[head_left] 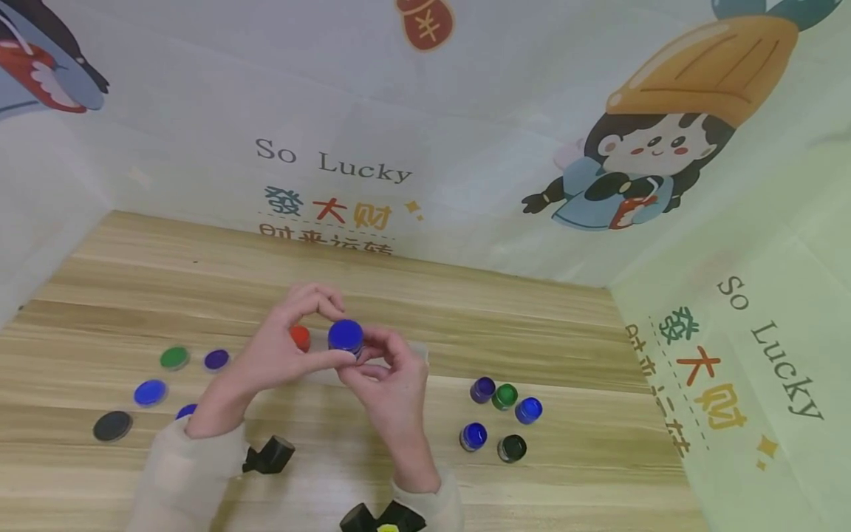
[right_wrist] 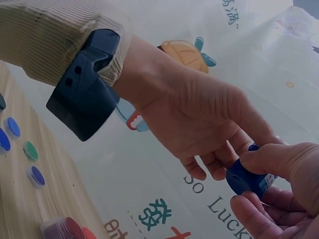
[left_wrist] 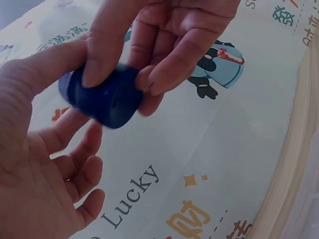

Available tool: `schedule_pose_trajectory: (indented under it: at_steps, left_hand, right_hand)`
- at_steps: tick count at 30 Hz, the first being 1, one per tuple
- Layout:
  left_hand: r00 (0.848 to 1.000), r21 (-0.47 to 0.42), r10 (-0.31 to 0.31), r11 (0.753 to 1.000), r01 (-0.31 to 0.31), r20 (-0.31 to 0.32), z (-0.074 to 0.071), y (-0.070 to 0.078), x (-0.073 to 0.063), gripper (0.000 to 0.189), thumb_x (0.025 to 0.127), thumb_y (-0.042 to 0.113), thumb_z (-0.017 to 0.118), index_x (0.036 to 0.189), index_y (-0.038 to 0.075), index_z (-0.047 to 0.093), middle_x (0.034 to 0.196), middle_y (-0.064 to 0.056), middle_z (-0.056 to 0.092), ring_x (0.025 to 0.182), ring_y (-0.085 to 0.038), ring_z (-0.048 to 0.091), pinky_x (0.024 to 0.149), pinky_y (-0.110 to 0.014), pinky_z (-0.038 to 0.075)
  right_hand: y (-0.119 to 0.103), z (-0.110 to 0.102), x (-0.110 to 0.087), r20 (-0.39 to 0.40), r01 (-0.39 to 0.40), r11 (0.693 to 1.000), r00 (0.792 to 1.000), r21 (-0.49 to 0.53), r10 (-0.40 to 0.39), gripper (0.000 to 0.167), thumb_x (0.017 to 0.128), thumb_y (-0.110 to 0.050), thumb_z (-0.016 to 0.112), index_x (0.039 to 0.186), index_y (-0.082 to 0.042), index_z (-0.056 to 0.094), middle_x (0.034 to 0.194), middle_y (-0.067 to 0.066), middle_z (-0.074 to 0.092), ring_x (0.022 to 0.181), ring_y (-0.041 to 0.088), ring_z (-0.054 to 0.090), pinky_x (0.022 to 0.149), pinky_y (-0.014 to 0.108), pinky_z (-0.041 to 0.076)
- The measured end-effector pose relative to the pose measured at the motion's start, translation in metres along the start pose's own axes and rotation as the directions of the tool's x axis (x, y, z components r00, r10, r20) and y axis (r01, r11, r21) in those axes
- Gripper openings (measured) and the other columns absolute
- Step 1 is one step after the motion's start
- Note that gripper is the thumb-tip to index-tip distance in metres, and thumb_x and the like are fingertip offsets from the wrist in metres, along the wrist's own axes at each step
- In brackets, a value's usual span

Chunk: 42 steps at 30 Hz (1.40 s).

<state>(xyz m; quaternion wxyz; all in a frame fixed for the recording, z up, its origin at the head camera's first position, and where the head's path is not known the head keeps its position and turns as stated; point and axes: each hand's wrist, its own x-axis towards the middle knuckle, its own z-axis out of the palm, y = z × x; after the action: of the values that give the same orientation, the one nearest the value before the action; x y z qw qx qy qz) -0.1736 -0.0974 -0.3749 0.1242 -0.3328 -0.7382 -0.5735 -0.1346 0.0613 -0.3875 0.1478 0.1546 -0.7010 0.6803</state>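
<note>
A small blue jar (head_left: 345, 337) is raised above the table between my two hands, its blue top facing up toward the head view. My left hand (head_left: 275, 351) pinches it from the left with thumb and fingers. From the right, my right hand (head_left: 394, 388) grips it with thumb and fingertips. In the left wrist view the jar (left_wrist: 107, 97) lies tilted and slightly blurred between both hands. A pale label shows on the jar (right_wrist: 249, 178) in the right wrist view. Behind my left hand, a red round top (head_left: 301, 338) is partly hidden.
Round lids lie on the left: a green lid (head_left: 174, 358), a black lid (head_left: 112, 425) and several blue or purple ones. Several small jars stand on the right, including a green jar (head_left: 505, 397) and a black jar (head_left: 512, 448). A printed sheet (head_left: 465, 185) walls the wooden table (head_left: 532, 318).
</note>
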Motion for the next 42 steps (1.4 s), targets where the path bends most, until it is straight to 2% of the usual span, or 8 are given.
schedule_pose_trajectory:
  at_steps: [2,6,9,15,24,31,38,42]
  left_hand:
    - [1.0,0.018,-0.007,1.0,0.007,-0.007,0.001,-0.001,0.0,0.042,0.063,0.002,0.084,0.095,0.009,0.059,0.105,0.001,0.054,0.106,-0.015,0.042,0.09,-0.043,0.029]
    - [0.997,0.017,0.068,0.998,-0.068,0.029,0.001,-0.002,0.0,0.043,0.069,0.002,0.078,0.108,0.002,0.06,0.11,-0.005,0.055,0.105,-0.017,0.043,0.088,-0.037,0.032]
    - [0.998,-0.017,0.058,0.998,-0.057,0.032,-0.001,-0.002,-0.001,0.036,0.072,-0.001,0.075,0.107,0.004,0.064,0.11,-0.006,0.056,0.107,-0.016,0.042,0.09,-0.042,0.029]
    - [0.998,-0.023,-0.061,0.998,0.061,-0.018,0.001,-0.002,-0.001,0.036,0.064,-0.002,0.083,0.088,0.012,0.06,0.101,0.001,0.056,0.107,-0.014,0.044,0.092,-0.045,0.028]
    - [0.994,-0.009,-0.016,1.0,0.015,-0.112,0.009,0.002,0.0,0.039,0.059,-0.006,0.083,0.084,0.009,0.056,0.095,0.003,0.055,0.1,-0.015,0.045,0.088,-0.035,0.03]
    - [0.983,0.087,0.013,0.996,0.003,-0.181,0.015,0.003,0.0,0.042,0.055,-0.004,0.085,0.079,0.008,0.053,0.09,0.001,0.054,0.095,-0.015,0.045,0.085,-0.033,0.03]
    - [0.998,0.087,0.021,0.996,-0.015,-0.06,0.006,0.005,-0.002,0.033,0.071,-0.001,0.075,0.101,0.005,0.065,0.104,-0.005,0.06,0.102,-0.017,0.044,0.085,-0.039,0.032]
    - [0.999,0.083,0.0,0.997,0.005,-0.051,0.004,0.005,-0.002,0.032,0.069,-0.004,0.077,0.098,0.006,0.067,0.103,-0.004,0.059,0.105,-0.016,0.044,0.087,-0.042,0.031]
  right_hand:
    - [0.0,0.0,0.0,0.005,0.001,1.0,1.0,0.005,-0.001,0.031,0.072,0.01,0.073,0.101,0.009,0.062,0.089,0.02,0.064,0.073,0.009,0.056,0.063,0.03,0.055]
    - [0.002,0.001,0.0,-0.002,0.014,1.0,1.0,-0.003,-0.014,0.03,0.073,0.008,0.073,0.101,0.008,0.062,0.089,0.02,0.064,0.073,0.01,0.057,0.063,0.03,0.055]
    - [0.002,0.001,0.0,-0.003,0.013,1.0,1.0,-0.003,-0.013,0.03,0.073,0.009,0.073,0.101,0.007,0.062,0.089,0.019,0.064,0.073,0.011,0.057,0.062,0.03,0.055]
    - [0.003,0.002,0.0,0.005,0.007,1.0,1.0,0.007,-0.007,0.028,0.073,0.01,0.071,0.099,0.008,0.062,0.091,0.02,0.065,0.074,0.01,0.057,0.063,0.03,0.055]
    - [0.001,0.002,0.0,0.002,-0.016,1.0,1.0,-0.002,0.016,0.028,0.073,0.011,0.07,0.099,0.008,0.062,0.094,0.019,0.065,0.076,0.01,0.058,0.065,0.03,0.055]
    - [0.001,0.002,0.0,-0.007,-0.031,0.999,0.999,-0.024,0.031,0.028,0.073,0.009,0.072,0.1,0.007,0.062,0.095,0.018,0.066,0.077,0.01,0.058,0.065,0.029,0.055]
    - [0.002,0.001,0.001,-0.017,-0.013,1.0,1.0,-0.026,0.012,0.029,0.073,0.008,0.073,0.1,0.007,0.062,0.089,0.019,0.064,0.073,0.011,0.057,0.063,0.03,0.055]
    - [0.003,0.001,0.001,-0.01,-0.003,1.0,1.0,-0.015,0.002,0.029,0.073,0.009,0.072,0.1,0.007,0.062,0.088,0.019,0.064,0.073,0.01,0.057,0.063,0.03,0.055]
